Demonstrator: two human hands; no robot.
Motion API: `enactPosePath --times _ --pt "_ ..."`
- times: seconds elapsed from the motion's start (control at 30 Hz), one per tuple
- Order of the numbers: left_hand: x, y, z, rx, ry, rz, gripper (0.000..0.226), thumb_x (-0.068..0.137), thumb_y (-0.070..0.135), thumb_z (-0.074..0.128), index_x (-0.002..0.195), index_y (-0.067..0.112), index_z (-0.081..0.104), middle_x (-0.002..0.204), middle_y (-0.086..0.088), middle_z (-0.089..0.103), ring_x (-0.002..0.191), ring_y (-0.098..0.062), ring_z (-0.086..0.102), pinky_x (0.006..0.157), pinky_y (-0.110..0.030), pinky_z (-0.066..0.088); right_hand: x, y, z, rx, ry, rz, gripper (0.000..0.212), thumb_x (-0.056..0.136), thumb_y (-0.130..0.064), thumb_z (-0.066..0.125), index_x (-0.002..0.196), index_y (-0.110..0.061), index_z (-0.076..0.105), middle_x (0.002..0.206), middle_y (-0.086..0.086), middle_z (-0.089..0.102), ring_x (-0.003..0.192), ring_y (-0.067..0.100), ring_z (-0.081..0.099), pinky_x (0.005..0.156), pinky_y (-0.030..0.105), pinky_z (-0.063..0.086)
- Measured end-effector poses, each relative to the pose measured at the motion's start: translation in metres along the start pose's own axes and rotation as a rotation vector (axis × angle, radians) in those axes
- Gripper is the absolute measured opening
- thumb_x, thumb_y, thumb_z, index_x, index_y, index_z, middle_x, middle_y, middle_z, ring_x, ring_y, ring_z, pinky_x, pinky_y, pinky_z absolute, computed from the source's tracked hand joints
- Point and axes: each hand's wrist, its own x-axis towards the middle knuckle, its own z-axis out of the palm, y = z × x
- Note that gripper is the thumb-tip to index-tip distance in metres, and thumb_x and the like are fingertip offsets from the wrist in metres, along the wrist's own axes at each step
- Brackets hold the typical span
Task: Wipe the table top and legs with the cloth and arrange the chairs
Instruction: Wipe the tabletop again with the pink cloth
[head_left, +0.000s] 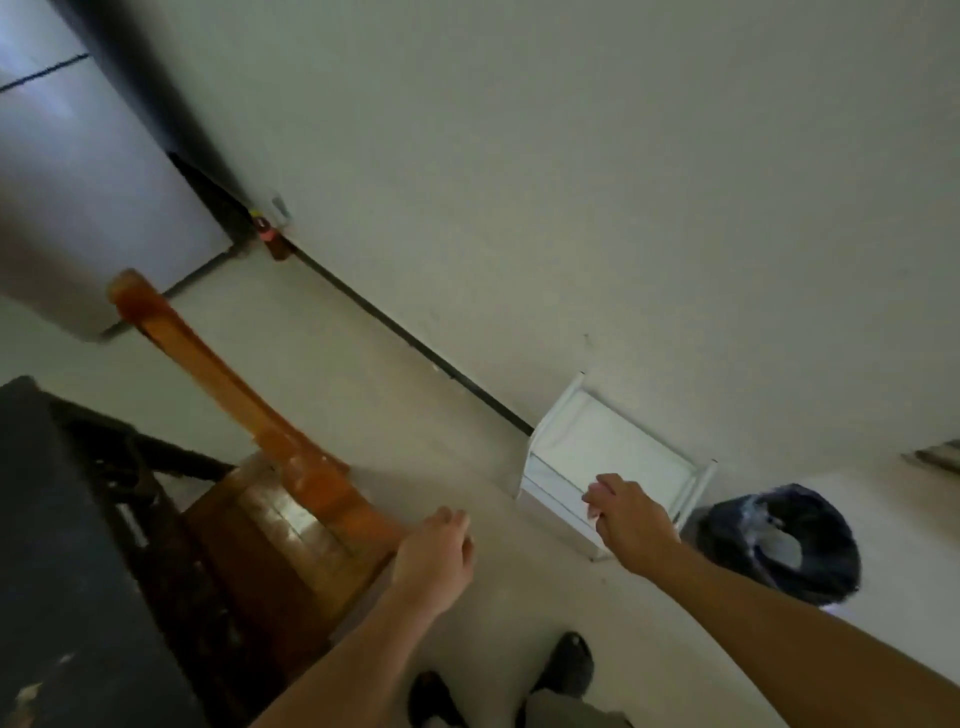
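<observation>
Orange-brown wooden chair (234, 395) is seen at lower left, its seat set against the edge of the dark table (62, 545), which fills the bottom-left corner; the chair's top rail runs diagonally from upper left down to centre. The left hand (436, 556) is placed just beside the near end of that rail, back of the hand up, fingers curled down out of view; whether the rail is gripped cannot be told. The right hand (628, 519) is held out over a low white shelf (613, 447) by the wall, fingers loosely bent, nothing held. A black-bagged bin (779, 545) is seen just right of the shelf. A grey fridge (78, 182) is seen at upper left. Dark shoes (571, 660) are seen on the pale floor (467, 415) at the bottom. Frame is tilted and blurred.
</observation>
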Motion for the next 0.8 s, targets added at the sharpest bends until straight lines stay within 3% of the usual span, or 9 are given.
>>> enactPosePath --times 0.13,0.33,0.5,0.6,0.7,0.8 --pt "0.056 0.037 0.020 0.029 -0.030 0.090 0.031 0.098 0.032 0.042 0.125 0.021 0.050 0.118 0.001 0.053 0.102 -0.014 0.055 0.078 -0.022 0.040 0.015 0.053 0.004 0.067 -0.028 0.168 0.030 0.099 -0.019 0.049 0.127 -0.023 0.056 0.137 0.000 0.046 0.116 0.020 0.052 0.089 0.030 0.049" --pt "0.160 0.050 0.056 0.070 -0.012 0.250 0.029 0.096 0.027 0.043 0.121 0.015 0.052 0.115 -0.004 0.052 0.099 -0.017 0.054 0.078 -0.025 0.044 0.069 0.087 0.039 0.200 -0.014 0.369 0.031 0.098 -0.019 0.048 0.129 -0.021 0.056 0.138 0.003 0.046 0.117 0.024 0.054 0.093 0.035 0.050" --pt "0.256 0.054 0.086 -0.005 0.025 0.315 0.037 0.096 0.024 0.046 0.132 0.013 0.043 0.125 -0.008 0.048 0.107 -0.022 0.051 0.079 -0.031 0.047 0.141 0.098 0.075 0.258 0.044 0.456 0.033 0.096 -0.015 0.050 0.129 -0.021 0.055 0.142 0.003 0.039 0.121 0.027 0.049 0.091 0.036 0.047" --pt "0.300 0.057 0.101 -0.045 0.097 0.378 0.049 0.094 0.021 0.049 0.138 0.006 0.037 0.127 -0.015 0.048 0.108 -0.028 0.053 0.076 -0.036 0.050 0.173 0.105 0.099 0.228 0.067 0.500 0.041 0.098 -0.018 0.051 0.138 -0.019 0.043 0.153 0.009 0.026 0.135 0.032 0.037 0.096 0.043 0.047" --pt "0.331 0.060 0.122 -0.041 0.100 0.377 0.057 0.096 0.027 0.048 0.145 0.004 0.027 0.128 -0.016 0.048 0.107 -0.029 0.055 0.076 -0.038 0.052 0.185 0.109 0.132 0.157 0.055 0.532 0.051 0.101 -0.035 0.043 0.149 -0.023 0.030 0.162 0.012 0.009 0.149 0.036 0.009 0.113 0.051 0.029" --pt "0.344 0.066 0.143 -0.057 0.083 0.327 0.059 0.099 0.032 0.044 0.147 0.006 0.024 0.128 -0.015 0.052 0.107 -0.028 0.058 0.078 -0.038 0.053 0.183 0.109 0.159 0.082 0.113 0.508 0.060 0.101 -0.046 0.033 0.155 -0.023 0.017 0.164 0.013 0.005 0.150 0.036 -0.001 0.119 0.054 0.012"
